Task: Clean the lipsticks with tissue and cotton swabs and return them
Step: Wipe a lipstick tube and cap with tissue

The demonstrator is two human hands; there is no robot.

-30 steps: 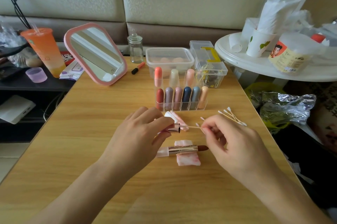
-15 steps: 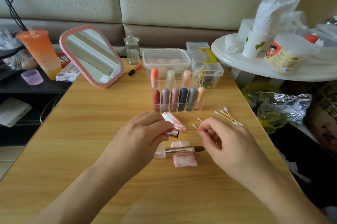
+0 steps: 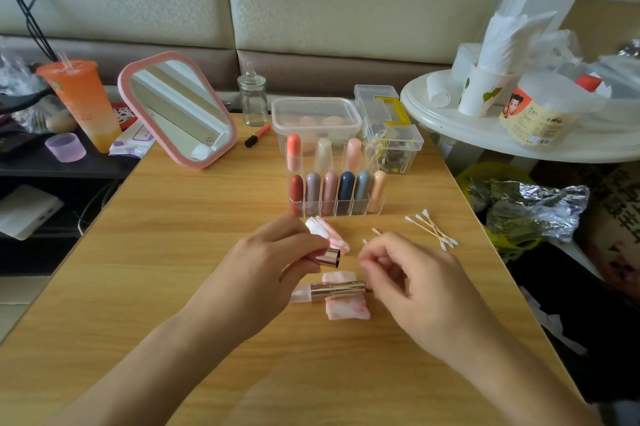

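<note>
My left hand grips a lipstick cap by its pink body, its shiny metal rim pointing right. My right hand is just right of the cap, thumb and forefinger pinched together on a thin cotton swab that is mostly hidden in the fingers. An uncapped lipstick lies on a pink-stained tissue between my hands. Another stained, folded tissue lies behind the cap. A clear organizer holds several capped lipsticks. Loose cotton swabs lie to its right.
A pink-framed mirror, a glass jar, a red pen and two clear plastic boxes stand at the back of the wooden table. A white round side table with tissue cups is at the right.
My right hand has drawn the cotton swab out of the cap's opening and pulled back slightly to the right. The left hand keeps its hold on the cap.
</note>
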